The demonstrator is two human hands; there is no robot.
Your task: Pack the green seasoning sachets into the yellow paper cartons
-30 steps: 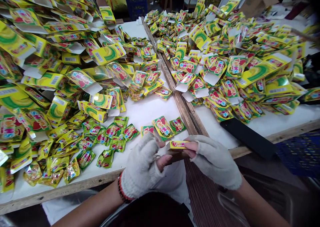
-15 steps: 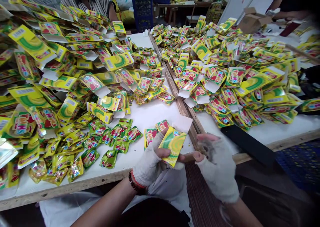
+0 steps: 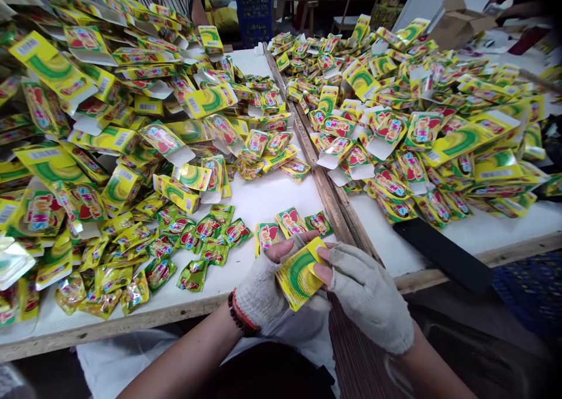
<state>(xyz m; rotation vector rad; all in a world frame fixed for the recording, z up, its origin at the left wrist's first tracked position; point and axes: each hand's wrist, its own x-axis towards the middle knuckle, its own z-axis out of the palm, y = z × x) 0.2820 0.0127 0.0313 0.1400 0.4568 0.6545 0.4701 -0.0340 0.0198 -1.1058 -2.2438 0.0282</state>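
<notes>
A small yellow candy box point(image 3: 297, 275) with a green swirl is held over the table's front edge, tilted, its printed face up. My left hand point(image 3: 262, 290), in a fingerless glove, grips it from the left side and below. My right hand point(image 3: 369, 293), gloved the same way, pinches its upper right end with thumb and fingers, covering that end. Just beyond my hands lie two boxes with a red-and-green front, one of them the box point(image 3: 267, 235), and a green candy packet point(image 3: 318, 224). Several loose green packets point(image 3: 208, 226) are spread left of my left hand.
A large heap of boxes point(image 3: 123, 135), many with open white flaps, covers the left side. Another heap point(image 3: 395, 129) lies right of a wooden strip point(image 3: 322, 182). A black flat object point(image 3: 443, 255) juts over the front edge. A person in striped clothing point(image 3: 171, 0) sits opposite.
My right hand has moved left and closed on the box's upper end. The box's open white flap no longer shows. The green packet behind my hands has come into view.
</notes>
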